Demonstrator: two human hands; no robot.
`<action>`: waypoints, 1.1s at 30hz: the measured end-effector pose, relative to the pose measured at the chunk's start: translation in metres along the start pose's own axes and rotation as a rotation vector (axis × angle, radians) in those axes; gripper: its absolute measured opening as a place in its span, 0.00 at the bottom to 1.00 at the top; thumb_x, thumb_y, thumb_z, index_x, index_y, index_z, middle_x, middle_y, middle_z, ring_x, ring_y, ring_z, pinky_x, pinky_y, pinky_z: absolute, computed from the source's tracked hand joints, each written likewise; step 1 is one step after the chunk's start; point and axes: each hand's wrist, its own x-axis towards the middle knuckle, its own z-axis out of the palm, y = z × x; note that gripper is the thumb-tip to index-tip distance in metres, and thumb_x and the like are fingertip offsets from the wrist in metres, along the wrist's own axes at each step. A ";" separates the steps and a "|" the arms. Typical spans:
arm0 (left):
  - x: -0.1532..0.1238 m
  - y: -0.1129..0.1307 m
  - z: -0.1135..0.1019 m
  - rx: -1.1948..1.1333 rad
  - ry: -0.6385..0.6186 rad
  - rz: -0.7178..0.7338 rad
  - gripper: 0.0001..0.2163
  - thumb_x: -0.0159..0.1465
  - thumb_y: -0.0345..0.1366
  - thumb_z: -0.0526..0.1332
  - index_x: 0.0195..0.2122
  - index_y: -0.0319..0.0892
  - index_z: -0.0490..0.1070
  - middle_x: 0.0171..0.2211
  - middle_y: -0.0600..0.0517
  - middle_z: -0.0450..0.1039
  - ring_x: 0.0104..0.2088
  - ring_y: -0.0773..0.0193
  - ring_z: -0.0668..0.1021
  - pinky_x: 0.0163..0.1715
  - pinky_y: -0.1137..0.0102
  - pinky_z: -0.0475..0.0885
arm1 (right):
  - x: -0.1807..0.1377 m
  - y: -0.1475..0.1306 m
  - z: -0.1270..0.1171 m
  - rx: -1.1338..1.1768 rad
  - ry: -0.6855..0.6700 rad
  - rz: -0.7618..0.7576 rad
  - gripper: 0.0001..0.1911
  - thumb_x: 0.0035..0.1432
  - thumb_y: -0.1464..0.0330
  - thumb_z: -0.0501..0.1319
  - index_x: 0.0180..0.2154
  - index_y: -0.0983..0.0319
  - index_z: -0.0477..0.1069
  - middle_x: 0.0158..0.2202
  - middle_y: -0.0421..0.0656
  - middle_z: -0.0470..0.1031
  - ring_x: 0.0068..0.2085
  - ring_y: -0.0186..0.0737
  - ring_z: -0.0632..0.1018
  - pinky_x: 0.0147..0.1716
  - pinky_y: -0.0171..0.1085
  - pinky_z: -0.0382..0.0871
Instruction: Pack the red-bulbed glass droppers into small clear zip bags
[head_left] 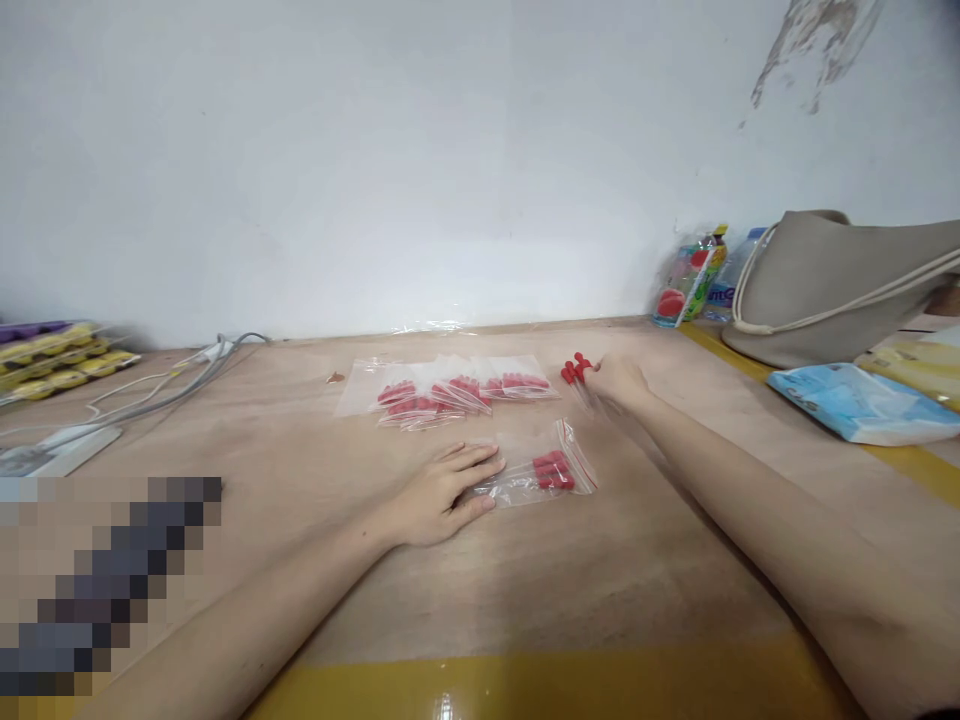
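Observation:
My left hand (442, 490) lies with fingers spread on the left end of a clear zip bag (517, 492), pressing it to the table. Inside that bag are several droppers with red bulbs (553, 470), their heads toward the zip end at the right. Farther back and to the right, my right hand (621, 382) has its fingers closed at a small bunch of red-headed droppers (574, 370) with clear stems. How many it grips is hidden by the fingers. Behind my left hand, several filled zip bags (461, 392) overlap in a row, red bulbs showing through.
Cables and a white power strip (79, 450) lie at the left, near stacked yellow-and-purple packs (56, 360). At the right stand drink bottles (686, 280), a grey bag (832, 285) and a blue tissue pack (862, 400). A white wall (420, 170) closes off the back.

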 end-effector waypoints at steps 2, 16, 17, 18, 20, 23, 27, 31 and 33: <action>0.000 0.000 -0.001 -0.001 -0.006 -0.002 0.21 0.66 0.43 0.50 0.60 0.45 0.56 0.62 0.48 0.53 0.62 0.58 0.57 0.60 0.56 0.53 | -0.002 0.004 -0.004 0.065 -0.005 -0.036 0.10 0.48 0.66 0.57 0.23 0.65 0.72 0.23 0.50 0.73 0.29 0.45 0.75 0.25 0.36 0.61; 0.000 0.000 0.000 0.001 0.009 -0.017 0.21 0.66 0.44 0.50 0.59 0.46 0.57 0.61 0.48 0.54 0.61 0.56 0.58 0.59 0.55 0.55 | -0.086 0.017 0.008 1.124 -0.179 -0.059 0.43 0.42 0.65 0.64 0.56 0.57 0.42 0.23 0.32 0.66 0.22 0.33 0.73 0.22 0.34 0.70; -0.001 0.000 0.000 0.001 0.010 -0.018 0.21 0.66 0.44 0.50 0.59 0.46 0.57 0.61 0.48 0.54 0.61 0.56 0.58 0.59 0.55 0.55 | -0.086 0.016 0.010 1.141 -0.150 -0.058 0.41 0.43 0.64 0.64 0.55 0.58 0.44 0.24 0.33 0.66 0.22 0.34 0.73 0.23 0.35 0.71; -0.001 0.000 0.001 0.001 0.012 -0.018 0.21 0.66 0.43 0.50 0.59 0.46 0.57 0.61 0.48 0.54 0.61 0.56 0.58 0.59 0.55 0.55 | -0.086 0.016 0.010 1.152 -0.112 -0.061 0.39 0.43 0.64 0.63 0.54 0.58 0.45 0.24 0.33 0.67 0.23 0.34 0.74 0.24 0.36 0.72; -0.001 -0.001 0.001 -0.001 0.016 -0.017 0.21 0.66 0.44 0.50 0.59 0.46 0.57 0.61 0.48 0.54 0.61 0.56 0.58 0.59 0.55 0.55 | -0.085 0.017 0.008 1.152 -0.011 -0.093 0.36 0.45 0.63 0.63 0.53 0.58 0.46 0.25 0.33 0.67 0.23 0.33 0.73 0.25 0.35 0.71; -0.001 -0.001 0.002 -0.006 0.019 -0.018 0.21 0.66 0.44 0.50 0.59 0.46 0.57 0.61 0.48 0.54 0.61 0.56 0.58 0.59 0.55 0.56 | -0.085 0.020 0.001 1.123 0.138 -0.181 0.33 0.48 0.64 0.61 0.53 0.56 0.48 0.25 0.33 0.66 0.22 0.30 0.70 0.22 0.32 0.67; 0.000 -0.003 0.002 -0.007 0.021 -0.015 0.21 0.66 0.44 0.50 0.59 0.46 0.57 0.61 0.48 0.54 0.61 0.55 0.58 0.59 0.54 0.55 | -0.089 0.021 -0.001 1.112 0.123 -0.231 0.31 0.48 0.63 0.61 0.52 0.56 0.50 0.25 0.33 0.66 0.21 0.29 0.69 0.21 0.31 0.65; 0.000 -0.003 0.002 -0.011 0.028 -0.013 0.21 0.66 0.44 0.51 0.59 0.47 0.57 0.61 0.48 0.55 0.61 0.55 0.59 0.59 0.54 0.55 | -0.094 0.018 0.012 1.145 -0.005 -0.222 0.29 0.48 0.60 0.63 0.49 0.56 0.52 0.27 0.35 0.69 0.25 0.32 0.73 0.27 0.35 0.70; -0.001 -0.002 0.002 -0.017 0.033 -0.015 0.21 0.66 0.43 0.51 0.60 0.48 0.56 0.61 0.48 0.56 0.61 0.55 0.59 0.58 0.54 0.56 | -0.095 0.016 0.017 1.159 -0.070 -0.200 0.27 0.47 0.58 0.63 0.46 0.57 0.55 0.29 0.37 0.70 0.27 0.33 0.75 0.31 0.38 0.72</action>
